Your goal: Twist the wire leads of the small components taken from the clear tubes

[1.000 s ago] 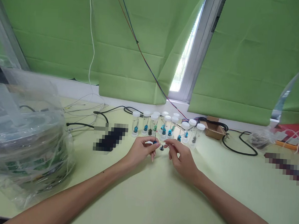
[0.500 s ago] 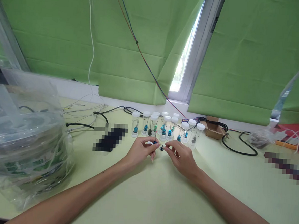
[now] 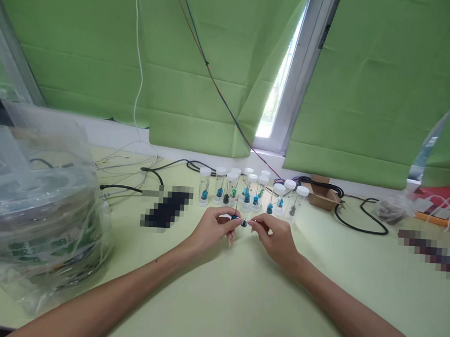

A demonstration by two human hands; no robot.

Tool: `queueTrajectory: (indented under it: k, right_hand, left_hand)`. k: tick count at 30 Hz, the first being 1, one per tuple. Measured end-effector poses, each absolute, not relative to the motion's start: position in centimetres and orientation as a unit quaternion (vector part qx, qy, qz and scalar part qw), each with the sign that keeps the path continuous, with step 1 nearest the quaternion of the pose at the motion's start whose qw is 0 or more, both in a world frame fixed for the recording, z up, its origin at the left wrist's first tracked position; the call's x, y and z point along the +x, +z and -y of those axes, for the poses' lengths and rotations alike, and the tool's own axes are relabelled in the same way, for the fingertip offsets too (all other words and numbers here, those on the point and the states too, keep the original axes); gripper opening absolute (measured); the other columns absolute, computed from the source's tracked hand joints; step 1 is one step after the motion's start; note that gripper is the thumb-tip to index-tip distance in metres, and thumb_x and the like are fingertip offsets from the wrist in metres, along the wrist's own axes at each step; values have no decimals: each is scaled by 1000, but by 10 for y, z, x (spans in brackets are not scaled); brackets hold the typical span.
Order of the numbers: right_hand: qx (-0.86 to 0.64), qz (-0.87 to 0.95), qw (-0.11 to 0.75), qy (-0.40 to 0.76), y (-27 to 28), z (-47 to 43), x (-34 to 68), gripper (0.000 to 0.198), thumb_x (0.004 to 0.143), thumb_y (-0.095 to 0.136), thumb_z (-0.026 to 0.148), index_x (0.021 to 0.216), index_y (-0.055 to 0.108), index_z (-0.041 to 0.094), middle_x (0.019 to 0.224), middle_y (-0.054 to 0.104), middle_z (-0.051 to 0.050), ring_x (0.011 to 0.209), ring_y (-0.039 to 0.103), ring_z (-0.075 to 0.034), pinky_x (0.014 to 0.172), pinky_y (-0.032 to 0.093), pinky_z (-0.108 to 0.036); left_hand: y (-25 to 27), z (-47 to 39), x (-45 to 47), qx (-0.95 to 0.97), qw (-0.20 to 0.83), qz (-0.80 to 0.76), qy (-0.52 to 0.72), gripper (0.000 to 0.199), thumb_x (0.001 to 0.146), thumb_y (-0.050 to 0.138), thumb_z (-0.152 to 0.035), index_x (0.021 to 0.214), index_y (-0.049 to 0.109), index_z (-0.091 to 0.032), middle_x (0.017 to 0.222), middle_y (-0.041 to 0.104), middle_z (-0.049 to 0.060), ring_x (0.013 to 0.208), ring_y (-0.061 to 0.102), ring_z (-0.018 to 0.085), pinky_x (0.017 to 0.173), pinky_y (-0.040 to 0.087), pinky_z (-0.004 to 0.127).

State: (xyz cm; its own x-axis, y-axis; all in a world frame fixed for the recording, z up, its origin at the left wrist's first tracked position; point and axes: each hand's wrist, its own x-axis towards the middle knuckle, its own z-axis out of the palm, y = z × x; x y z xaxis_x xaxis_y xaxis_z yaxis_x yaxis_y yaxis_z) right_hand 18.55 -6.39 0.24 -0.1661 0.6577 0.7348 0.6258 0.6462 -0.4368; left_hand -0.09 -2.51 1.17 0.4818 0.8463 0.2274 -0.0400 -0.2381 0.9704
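My left hand [image 3: 214,228] pinches a small blue piece [image 3: 234,217] with a thin dark rod standing up from it. Just right of those fingertips sits a small dark piece with a pale top [image 3: 244,222]; whether it touches the table is unclear. Close beside it, the thumb and index finger of my right hand [image 3: 276,235] are pressed together. A tiny pale bit seems to be at their tips, too small to name. Behind both hands stand several clear tubes with white caps [image 3: 204,187], most holding blue or dark pieces with thin rods.
A plastic-wrapped stack of reels [image 3: 42,218] takes up the left side. Black cable [image 3: 362,230] and an open cardboard box [image 3: 322,197] lie at the back right. A blurred dark object [image 3: 167,208] is left of my hands. Green blinds [image 3: 199,95] hang behind the table [image 3: 235,301].
My right fingertips have drawn slightly right, away from the left hand's piece. The rod in my left hand leans a little more to the right.
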Motion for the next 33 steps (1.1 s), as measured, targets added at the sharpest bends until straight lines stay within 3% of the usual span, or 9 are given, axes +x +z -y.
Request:
queueTrajectory:
  k: [14, 23, 28, 33]
  right_hand:
    - [-456, 627, 509, 374, 4, 64, 179, 34, 88, 55, 46, 69, 53, 18, 45, 46, 6, 36, 44, -8, 40, 34, -21]
    - [-390, 430, 501, 641, 8, 66, 174, 39, 74, 71, 47, 61, 48, 17, 45, 33, 10, 35, 37, -5, 38, 24, -21]
    - [-391, 408, 497, 659, 8, 66, 173, 39, 72, 72, 45, 60, 46, 18, 44, 32, 10, 36, 37, -6, 39, 24, -21]
    - [-432, 484, 507, 568, 5, 65, 172, 37, 78, 64, 52, 73, 50, 18, 53, 44, 7, 38, 42, -7, 36, 28, -20]
  left_hand:
    - [13, 26, -1, 704, 494, -309, 406, 22, 79, 65, -37, 84, 63, -15, 56, 54, -2, 46, 53, 11, 46, 44, 23]
    - [13, 27, -2, 732, 455, -292, 414, 21, 81, 63, -36, 83, 64, -16, 69, 56, -1, 46, 52, 9, 49, 46, 24]
    - [15, 27, -1, 731, 466, -292, 404, 20, 81, 63, -36, 82, 64, -16, 62, 55, -2, 45, 52, 10, 48, 44, 23]
    - [16, 28, -1, 721, 473, -309, 401, 20, 80, 63, -35, 79, 63, -16, 57, 54, -3, 45, 53, 10, 47, 41, 22]
